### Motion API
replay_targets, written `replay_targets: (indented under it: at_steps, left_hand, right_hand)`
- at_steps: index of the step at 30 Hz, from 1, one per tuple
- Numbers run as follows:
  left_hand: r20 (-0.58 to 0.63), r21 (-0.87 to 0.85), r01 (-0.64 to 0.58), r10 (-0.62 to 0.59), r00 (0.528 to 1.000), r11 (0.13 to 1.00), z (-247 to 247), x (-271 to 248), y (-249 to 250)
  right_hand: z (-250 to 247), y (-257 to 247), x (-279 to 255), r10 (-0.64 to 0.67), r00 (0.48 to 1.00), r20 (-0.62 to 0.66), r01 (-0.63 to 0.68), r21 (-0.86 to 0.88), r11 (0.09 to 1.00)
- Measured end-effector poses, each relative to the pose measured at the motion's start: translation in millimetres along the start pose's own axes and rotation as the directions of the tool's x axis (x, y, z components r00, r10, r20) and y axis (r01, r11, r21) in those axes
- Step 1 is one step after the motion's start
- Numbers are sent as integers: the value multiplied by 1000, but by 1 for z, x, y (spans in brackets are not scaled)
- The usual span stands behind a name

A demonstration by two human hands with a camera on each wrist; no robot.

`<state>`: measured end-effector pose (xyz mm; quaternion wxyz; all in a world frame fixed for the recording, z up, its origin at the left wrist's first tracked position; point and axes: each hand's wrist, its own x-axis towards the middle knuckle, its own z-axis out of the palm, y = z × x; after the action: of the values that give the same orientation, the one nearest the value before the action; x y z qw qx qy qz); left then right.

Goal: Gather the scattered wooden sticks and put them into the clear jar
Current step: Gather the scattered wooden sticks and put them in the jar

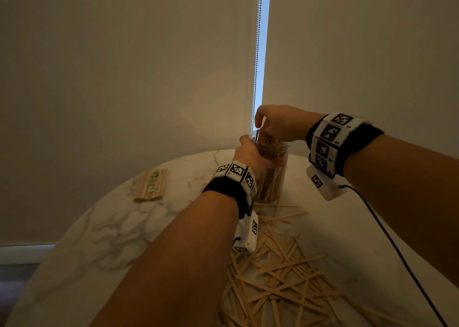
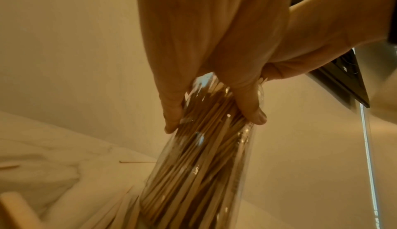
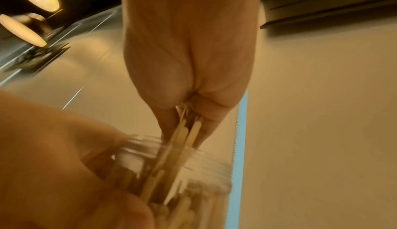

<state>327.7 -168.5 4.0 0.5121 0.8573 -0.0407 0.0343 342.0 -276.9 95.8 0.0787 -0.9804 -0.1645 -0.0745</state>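
Observation:
A tall clear jar packed with wooden sticks stands on the round marble table. My left hand grips the jar near its neck; in the left wrist view the fingers and thumb wrap the glass of the jar. My right hand hovers over the jar mouth and pinches a few sticks whose lower ends are inside the jar. Many loose sticks lie scattered on the table in front of the jar.
A wrapped bundle of sticks lies at the table's far left. A window blind with a bead chain hangs right behind the jar. A black cable trails from my right wrist over the table's right side.

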Motion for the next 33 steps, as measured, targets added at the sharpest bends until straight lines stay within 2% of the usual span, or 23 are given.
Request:
replay_targets:
  at_steps: [2,5,8,12,13,15,18,21,26,29,31,33]
  left_hand:
    - [-8,17,-6,7,1000,1000,0,-1,0]
    - [-13,36,-6,6,1000,999,1,0,0]
    - [-10,40,-3,3,1000,999,1,2,-2]
    - [-20,24,-17,17,1000,1000,2,5,-5]
    - [-23,25,-17,17,1000,1000,2,5,-5]
    - [-27,33,-9,10,1000,999,3,7,-6]
    - [-25,11,-23,23,999,1000,4,8,-8]
    - [-19,1,-31,31,999,1000,2,6,-9]
    - [-28,13,-41,41,999,999,2,5,-9]
    - [-16,-14,-32,32,999,999,2,5,-10]
    - [-14,1,-38,38,999,999,2,5,-10]
    - [-13,26,-38,38,999,999,2,5,-9]
  right_hand:
    - [5,2,2,-27,998,-59,24,-52,998]
    - [10,-6,4,-38,998,52,43,-104,994]
    - [6,-10,3,-5,989,145,15,-66,998]
    - [-4,3,-3,16,998,-54,-14,25,1000]
    - [-5,4,-5,1,999,-41,0,12,1000]
    - [-5,2,-9,-13,998,65,14,-20,1000]
    - [-16,-1,-18,27,978,207,-28,0,1000]
    - [-30,5,-24,21,964,266,-29,28,999]
    - [-20,19,-16,40,998,58,-54,258,965]
    - [-5,20,-9,86,989,-123,-39,340,939]
    - [3,16,-6,74,987,-144,-34,262,964]
    - [9,8,-4,15,997,-76,-12,34,999]
